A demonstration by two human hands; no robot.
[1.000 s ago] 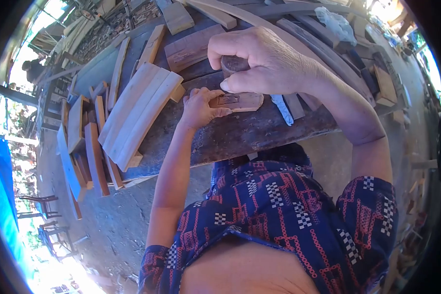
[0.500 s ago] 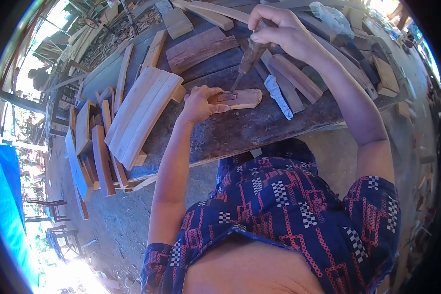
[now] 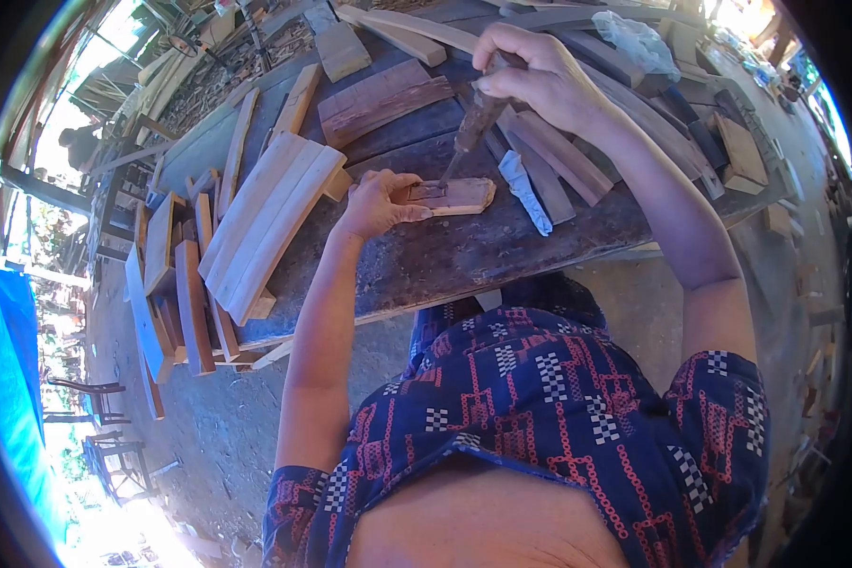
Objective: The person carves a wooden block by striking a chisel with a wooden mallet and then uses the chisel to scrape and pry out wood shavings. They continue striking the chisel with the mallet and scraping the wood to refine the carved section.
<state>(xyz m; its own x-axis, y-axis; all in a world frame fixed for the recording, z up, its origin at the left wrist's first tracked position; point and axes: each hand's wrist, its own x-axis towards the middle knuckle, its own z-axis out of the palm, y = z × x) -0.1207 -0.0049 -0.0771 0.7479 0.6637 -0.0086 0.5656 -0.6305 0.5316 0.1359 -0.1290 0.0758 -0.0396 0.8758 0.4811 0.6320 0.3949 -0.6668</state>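
A small reddish wood block (image 3: 462, 195) with a carved recess lies on the dark workbench (image 3: 445, 256). My left hand (image 3: 374, 202) presses on its left end and holds it in place. My right hand (image 3: 530, 76) is closed around the wooden handle of a chisel (image 3: 471, 123), which slants down to the left. The chisel's metal tip touches the recess in the block, just right of my left fingers.
Curved pale planks (image 3: 265, 222) lie left of my left hand. Thick offcuts (image 3: 379, 99) and long strips (image 3: 559, 156) cover the back of the bench. A pale rag or shaving (image 3: 525, 189) lies right of the block. More boards (image 3: 175, 293) lean at the bench's left end.
One second ago my right hand was close to the camera, over the block. It has moved back and up, and the chisel now slants down onto the block. My left hand stays.
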